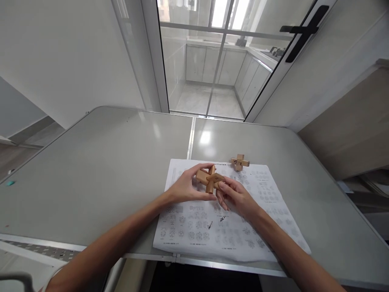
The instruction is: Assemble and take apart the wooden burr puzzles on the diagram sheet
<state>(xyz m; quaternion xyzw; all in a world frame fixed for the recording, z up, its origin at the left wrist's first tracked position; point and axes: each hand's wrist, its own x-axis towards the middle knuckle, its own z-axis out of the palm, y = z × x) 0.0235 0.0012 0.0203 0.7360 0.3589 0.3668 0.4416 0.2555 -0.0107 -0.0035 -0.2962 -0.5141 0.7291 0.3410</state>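
Nearest are two bare forearms (121, 229), which reach forward over a wide grey table (121, 162) with metal edges. Under the hands lies a large white paper sheet (261, 252), printed with small diagrams. The left hand (184, 185) and the right hand (239, 197) are both closed on one light-brown wooden cross-shaped block (209, 185), between them, above the sheet. A smaller-looking brown wooden cross with dark marks (240, 162) rests beyond the right hand.

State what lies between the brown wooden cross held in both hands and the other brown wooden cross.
The head view shows only white printed paper between the held cross and the other cross.
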